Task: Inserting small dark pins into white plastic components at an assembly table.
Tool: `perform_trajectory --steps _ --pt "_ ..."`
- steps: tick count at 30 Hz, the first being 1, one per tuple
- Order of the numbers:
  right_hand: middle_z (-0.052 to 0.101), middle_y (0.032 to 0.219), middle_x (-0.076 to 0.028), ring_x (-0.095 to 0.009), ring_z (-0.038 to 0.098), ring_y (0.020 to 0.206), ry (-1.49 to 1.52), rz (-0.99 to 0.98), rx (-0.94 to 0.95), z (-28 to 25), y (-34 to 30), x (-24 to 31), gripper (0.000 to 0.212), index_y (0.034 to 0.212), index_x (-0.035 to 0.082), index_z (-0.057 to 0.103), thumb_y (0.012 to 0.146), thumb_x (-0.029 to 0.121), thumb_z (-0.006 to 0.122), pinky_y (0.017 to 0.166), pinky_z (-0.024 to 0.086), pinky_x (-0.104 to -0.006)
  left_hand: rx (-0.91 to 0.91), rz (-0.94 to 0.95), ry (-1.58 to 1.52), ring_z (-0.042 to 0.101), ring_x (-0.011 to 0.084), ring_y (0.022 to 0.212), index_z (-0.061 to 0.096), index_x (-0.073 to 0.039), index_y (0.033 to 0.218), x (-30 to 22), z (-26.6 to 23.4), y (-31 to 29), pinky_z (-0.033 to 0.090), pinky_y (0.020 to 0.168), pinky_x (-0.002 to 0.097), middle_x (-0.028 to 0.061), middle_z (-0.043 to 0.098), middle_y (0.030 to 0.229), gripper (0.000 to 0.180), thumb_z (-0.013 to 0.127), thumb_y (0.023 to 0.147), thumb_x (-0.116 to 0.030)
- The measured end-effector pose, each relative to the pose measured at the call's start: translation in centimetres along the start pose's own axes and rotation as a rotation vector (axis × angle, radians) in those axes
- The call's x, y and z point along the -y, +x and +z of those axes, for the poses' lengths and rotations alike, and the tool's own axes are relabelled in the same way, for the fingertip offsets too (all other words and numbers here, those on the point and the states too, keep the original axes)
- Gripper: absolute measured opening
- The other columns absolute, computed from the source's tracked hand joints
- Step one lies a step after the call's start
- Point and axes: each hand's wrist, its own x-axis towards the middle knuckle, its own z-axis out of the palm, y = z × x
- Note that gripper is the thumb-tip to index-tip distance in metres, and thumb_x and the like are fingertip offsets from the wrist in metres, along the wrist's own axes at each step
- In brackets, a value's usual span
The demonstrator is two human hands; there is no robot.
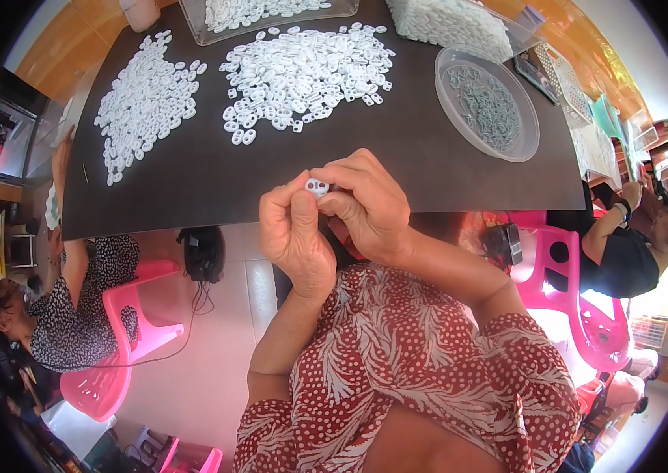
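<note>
Just above the table's near edge, my left hand [293, 232] and my right hand [369, 203] meet, fingertips pinching one small white oval plastic piece [317, 187] with two holes. Both thumbs press toward it from the near side. Beyond my hands lies a wide heap of similar white pieces [302, 75]. A second spread of white oval pieces [149, 102] covers the table's left part. At the right, a round clear plastic tray [529, 146] holds many small grey metal parts [485, 106], too small to name surely.
The dark table [216, 177] has a clear tub of white pieces [271, 8] at its far edge and a filled clear box [452, 27] at far right. Pink plastic chairs [117, 347] stand on both sides. People sit left [93, 299] and right [626, 252].
</note>
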Motion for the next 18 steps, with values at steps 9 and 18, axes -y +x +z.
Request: perform_trajectory --steps 9,18 --pt "0.061 0.086 -0.008 -0.022 0.054 0.072 0.014 0.078 -0.036 -0.1 0.0 0.8 0.028 0.095 0.001 0.06 0.069 0.0 0.07 0.06 0.045 -0.0307 0.037 0.026 0.042 0.053 0.0092 0.084 0.057 0.003 0.101 -0.5 0.1 -0.1 0.045 0.076 0.0234 0.004 0.058 0.092 0.017 0.053 0.093 -0.012" --pt "0.06 0.087 -0.015 -0.024 0.054 0.071 -0.012 -0.046 -0.062 0.4 -0.6 0.2 0.022 0.099 -0.004 0.056 0.08 0.006 0.064 0.06 0.045 -0.0307 0.048 0.134 0.118 0.045 0.0078 0.074 0.052 0.002 0.102 0.6 0.2 -0.5 0.04 0.066 0.0218 0.0024 0.049 0.083 0.016 0.05 0.095 -0.013"
